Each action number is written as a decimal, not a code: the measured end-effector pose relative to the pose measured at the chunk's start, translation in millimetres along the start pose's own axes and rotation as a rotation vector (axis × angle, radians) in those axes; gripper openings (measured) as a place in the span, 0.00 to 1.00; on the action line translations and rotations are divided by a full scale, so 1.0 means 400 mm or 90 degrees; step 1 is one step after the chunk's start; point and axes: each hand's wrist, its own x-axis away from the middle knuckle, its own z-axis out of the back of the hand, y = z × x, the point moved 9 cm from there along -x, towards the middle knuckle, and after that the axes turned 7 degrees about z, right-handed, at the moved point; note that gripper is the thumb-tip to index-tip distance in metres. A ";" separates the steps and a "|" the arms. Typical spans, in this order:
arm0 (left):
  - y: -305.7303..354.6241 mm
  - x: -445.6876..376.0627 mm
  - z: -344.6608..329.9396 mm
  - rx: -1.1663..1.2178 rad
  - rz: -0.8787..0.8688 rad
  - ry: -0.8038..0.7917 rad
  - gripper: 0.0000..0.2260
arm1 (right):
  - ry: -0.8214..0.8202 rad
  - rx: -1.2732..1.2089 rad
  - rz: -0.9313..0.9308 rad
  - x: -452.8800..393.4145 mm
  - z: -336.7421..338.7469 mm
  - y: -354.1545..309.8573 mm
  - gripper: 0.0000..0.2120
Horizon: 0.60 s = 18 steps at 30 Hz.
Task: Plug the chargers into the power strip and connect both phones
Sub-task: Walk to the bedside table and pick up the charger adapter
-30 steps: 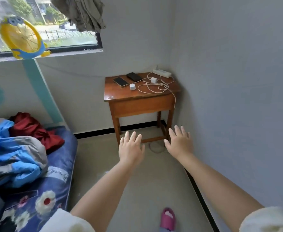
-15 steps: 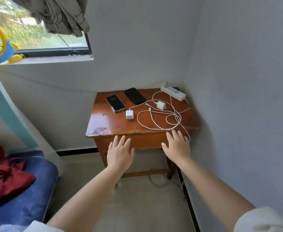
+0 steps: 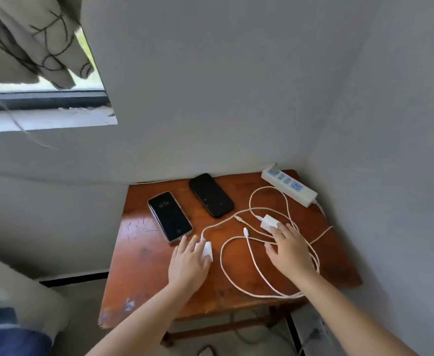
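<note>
Two dark phones lie face up on a brown wooden table (image 3: 144, 255): one phone (image 3: 169, 216) on the left, the other phone (image 3: 211, 195) further back. A white power strip (image 3: 289, 187) lies at the back right corner with nothing plugged into it. Two white charger bricks lie among looped white cables (image 3: 239, 268). My left hand (image 3: 189, 262) rests with its fingers spread over the left charger (image 3: 207, 250). My right hand (image 3: 287, 249) reaches with its fingertips touching the right charger (image 3: 268, 222). Two loose cable plugs (image 3: 245, 230) lie between the hands.
The table stands in a corner between two grey walls. A window with a hanging cloth (image 3: 28, 39) is at the upper left. Bedding (image 3: 10, 312) shows at the lower left. Another white power strip (image 3: 316, 330) lies on the floor under the table's right side.
I have come up close to the table. Both hands moved from its front edge onto the top, the left onto the left charger, the right up to the right charger.
</note>
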 end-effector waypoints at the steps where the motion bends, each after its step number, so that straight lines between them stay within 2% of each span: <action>1: -0.009 -0.023 -0.009 -0.002 -0.001 -0.019 0.23 | -0.013 0.000 0.014 -0.023 -0.012 -0.008 0.23; 8: -0.045 -0.058 -0.042 0.003 -0.025 -0.076 0.23 | -0.111 0.005 0.165 -0.162 -0.109 -0.139 0.21; 11: -0.042 -0.059 -0.041 0.003 -0.018 -0.081 0.23 | -0.101 0.023 0.191 -0.203 -0.106 -0.148 0.20; 15: -0.033 -0.074 -0.035 0.003 -0.019 -0.075 0.23 | -0.027 0.033 0.125 -0.229 -0.041 -0.060 0.19; 18: -0.013 -0.105 -0.031 0.008 -0.004 -0.065 0.23 | -0.058 0.045 0.053 -0.233 -0.030 0.034 0.19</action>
